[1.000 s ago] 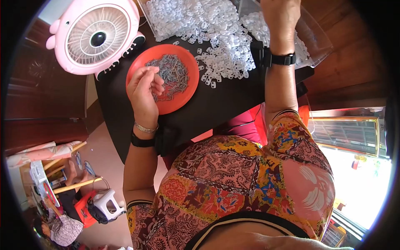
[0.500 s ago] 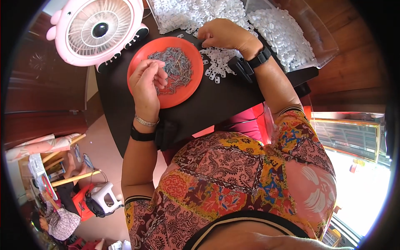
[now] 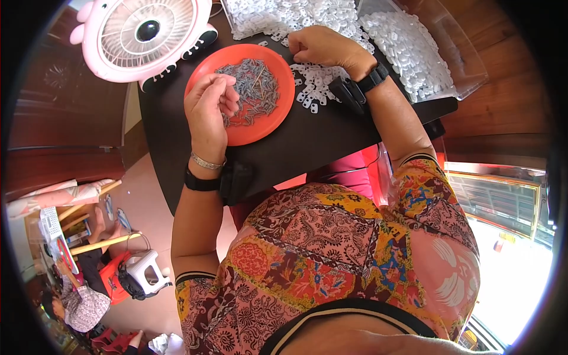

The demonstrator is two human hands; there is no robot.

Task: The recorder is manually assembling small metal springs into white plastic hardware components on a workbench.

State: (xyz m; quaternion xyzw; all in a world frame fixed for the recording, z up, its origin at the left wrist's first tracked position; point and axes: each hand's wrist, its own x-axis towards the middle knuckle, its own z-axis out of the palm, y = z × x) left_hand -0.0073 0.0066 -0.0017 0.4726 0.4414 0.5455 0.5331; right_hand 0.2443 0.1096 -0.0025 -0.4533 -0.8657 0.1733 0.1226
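Head view: left hand [image 3: 208, 106] hovers over the near-left rim of the orange plate [image 3: 248, 127], fingers pinched together; whether a piece sits between the fingertips I can't tell. Right hand [image 3: 322, 46] rests clenched, knuckles up, on the white plastic pieces [image 3: 310, 89] spread on the black surface [image 3: 307, 142]; can't see what, if anything, it grips. Grey pins [image 3: 251, 89] lie heaped mid-plate, no common direction, long axes crossing every way. My read: picking goes best one pin at a time off the heap's loose edge, taken across its long axis so it doesn't swivel. Clear tray [image 3: 414, 47] of white pieces sits at far right, pink fan [image 3: 142, 35] far left.
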